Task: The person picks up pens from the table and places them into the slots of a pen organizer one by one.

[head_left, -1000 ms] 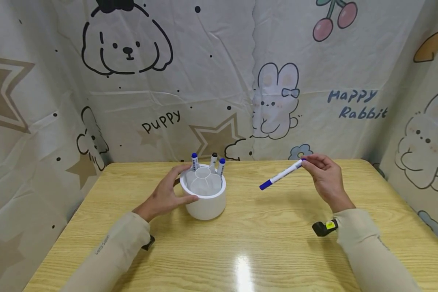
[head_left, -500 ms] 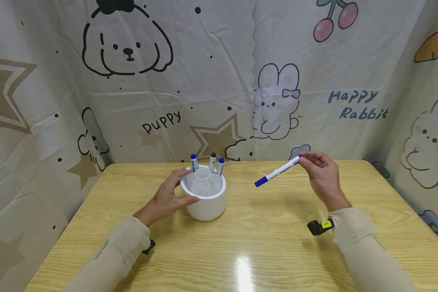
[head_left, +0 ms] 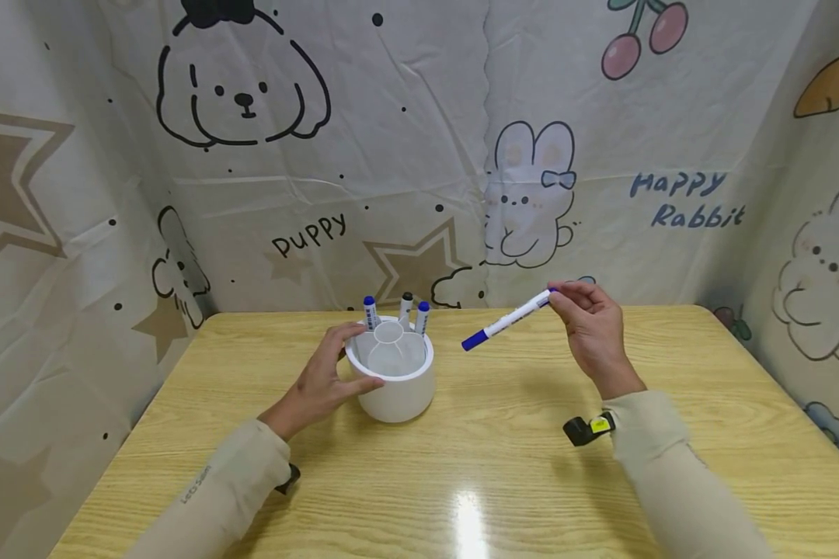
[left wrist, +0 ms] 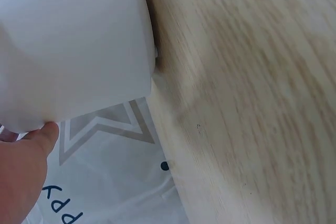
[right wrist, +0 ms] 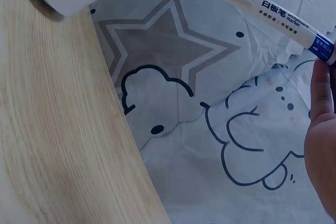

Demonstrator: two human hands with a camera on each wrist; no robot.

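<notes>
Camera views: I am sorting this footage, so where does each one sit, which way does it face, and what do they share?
Head: worn on the head, looking forward and down at the table; both sleeved arms show, left hand on the white holder, right hand pinching the blue marker.
Left wrist: low beside the holder, facing the backdrop; a bit of the hand shows.
Right wrist: faces the backdrop along the marker; fingers show.
Shared: the holder appears in all three views.
</notes>
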